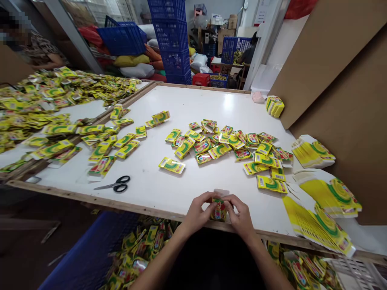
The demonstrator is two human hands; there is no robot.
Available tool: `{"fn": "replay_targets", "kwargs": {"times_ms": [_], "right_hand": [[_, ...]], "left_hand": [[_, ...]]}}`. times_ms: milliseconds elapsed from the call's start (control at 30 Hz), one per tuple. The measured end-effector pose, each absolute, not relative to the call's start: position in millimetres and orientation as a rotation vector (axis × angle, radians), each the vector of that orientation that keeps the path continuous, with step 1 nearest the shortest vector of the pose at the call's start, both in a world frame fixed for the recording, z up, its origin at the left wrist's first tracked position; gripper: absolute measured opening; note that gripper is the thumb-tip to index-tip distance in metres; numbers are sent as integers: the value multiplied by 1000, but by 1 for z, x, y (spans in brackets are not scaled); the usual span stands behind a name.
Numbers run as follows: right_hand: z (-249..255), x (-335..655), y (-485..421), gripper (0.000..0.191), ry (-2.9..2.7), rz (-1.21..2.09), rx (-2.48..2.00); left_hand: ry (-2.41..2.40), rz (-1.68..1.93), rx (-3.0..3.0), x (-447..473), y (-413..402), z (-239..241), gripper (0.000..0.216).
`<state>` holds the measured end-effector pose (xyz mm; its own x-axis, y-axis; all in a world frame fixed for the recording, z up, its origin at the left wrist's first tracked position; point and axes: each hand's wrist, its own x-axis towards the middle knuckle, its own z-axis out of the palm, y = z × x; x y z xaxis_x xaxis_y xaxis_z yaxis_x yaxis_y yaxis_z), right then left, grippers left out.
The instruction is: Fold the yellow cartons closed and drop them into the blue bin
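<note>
Head view: the left hand [198, 212] and the right hand [240, 215] meet at the near edge of the white table [187, 108], fingers curled shut around one small yellow packet [219, 209]. The fingers cover most of the packet; only its middle and a pale flap on top show, and its print cannot be read. Beyond it a loose spread of packets [229, 147] lies on the table, with black scissors [116, 184] well off to the left. Stacks of flat yellow cards [325, 209] sit at the right, partly cut off. Below the table edge a blue crate [90, 257] holds more packets, half hidden by the forearms.
</note>
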<state>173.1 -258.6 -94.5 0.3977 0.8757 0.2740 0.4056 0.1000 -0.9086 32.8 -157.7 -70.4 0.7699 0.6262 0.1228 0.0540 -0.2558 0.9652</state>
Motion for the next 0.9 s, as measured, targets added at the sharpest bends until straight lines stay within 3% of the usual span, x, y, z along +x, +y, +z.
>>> {"fn": "replay_targets", "kwargs": {"times_ms": [233, 467, 633, 900], "right_hand": [[-96, 184, -255, 21, -1151, 507, -1484], [-99, 184, -249, 19, -1147, 477, -1511], [-102, 177, -249, 23, -997, 410, -1528], [-91, 178, -257, 17, -1155, 389, -1515]], "left_hand": [[534, 627, 1553, 48, -163, -78, 34], [554, 558, 1595, 47, -154, -82, 16], [550, 723, 1514, 51, -159, -81, 22], [652, 695, 1620, 46, -167, -74, 17]]}}
